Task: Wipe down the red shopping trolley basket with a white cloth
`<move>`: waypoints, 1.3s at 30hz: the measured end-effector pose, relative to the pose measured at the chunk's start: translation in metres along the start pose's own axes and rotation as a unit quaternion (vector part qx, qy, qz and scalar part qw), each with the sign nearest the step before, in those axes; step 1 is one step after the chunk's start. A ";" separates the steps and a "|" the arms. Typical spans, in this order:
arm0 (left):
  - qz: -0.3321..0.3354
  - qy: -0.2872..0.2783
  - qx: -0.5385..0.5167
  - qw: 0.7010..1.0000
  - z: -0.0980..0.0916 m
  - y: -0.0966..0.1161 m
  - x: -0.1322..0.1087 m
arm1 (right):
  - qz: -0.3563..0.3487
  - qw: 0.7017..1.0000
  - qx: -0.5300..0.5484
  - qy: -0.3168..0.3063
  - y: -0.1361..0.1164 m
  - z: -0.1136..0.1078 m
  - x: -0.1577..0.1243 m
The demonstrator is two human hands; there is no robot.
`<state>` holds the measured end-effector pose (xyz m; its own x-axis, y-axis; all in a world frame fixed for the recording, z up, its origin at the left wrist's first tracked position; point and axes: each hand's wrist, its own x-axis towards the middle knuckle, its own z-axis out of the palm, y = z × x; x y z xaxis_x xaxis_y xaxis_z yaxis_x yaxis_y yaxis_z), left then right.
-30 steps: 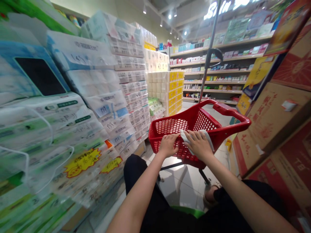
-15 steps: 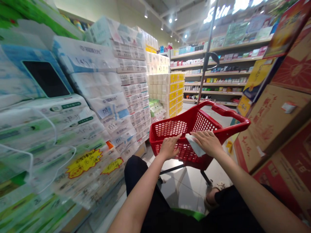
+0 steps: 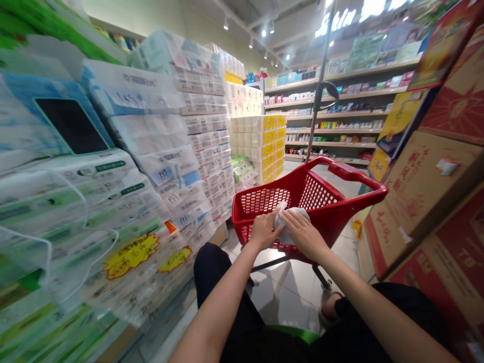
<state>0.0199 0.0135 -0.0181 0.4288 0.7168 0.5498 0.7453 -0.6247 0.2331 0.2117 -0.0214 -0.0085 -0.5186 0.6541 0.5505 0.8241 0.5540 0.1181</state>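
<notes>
A red plastic shopping cart [image 3: 350, 204] with perforated walls stands directly in front of me. My right hand [image 3: 305, 234] presses a thin white cloth [image 3: 286, 238] against the near rim, its fingers bent over it. Beside it, my left hand [image 3: 262, 232] grips the same rim a little further left. Its fingertips and thumb are close to the edge of the cloth; whether they also pinch it I cannot tell. Part of the cloth is hidden under the right fingers.
Tall stacks of wrapped tissue packs [image 3: 206, 131] line the left side, with a dark-screened phone [image 3: 71, 126] leaning on them and a white cable [image 3: 85, 201] hanging down. Cardboard cartons [image 3: 427, 186] rise on the right. Stocked shelves [image 3: 340, 113] and a metal pole [image 3: 316, 101] stand behind the cart.
My right hand has slid left along the rim with the cloth, up to my left hand. The left hand has barely moved, and the cart stays in place.
</notes>
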 end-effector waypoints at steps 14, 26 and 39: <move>-0.117 0.034 0.006 0.993 0.003 0.013 0.006 | 0.171 0.984 0.046 0.035 0.011 -0.024 0.027; -0.185 0.063 0.015 0.981 0.006 0.024 0.005 | 0.171 0.984 0.048 0.028 0.015 -0.020 0.045; -0.155 0.065 -0.007 0.986 0.005 0.032 0.001 | 0.221 0.946 0.225 0.068 0.023 -0.010 0.052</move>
<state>0.0472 -0.0039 -0.0143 0.1114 0.8288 0.5483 0.8230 -0.3862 0.4166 0.2064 0.0203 0.0310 -0.0864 0.8175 0.5694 0.7568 0.4256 -0.4962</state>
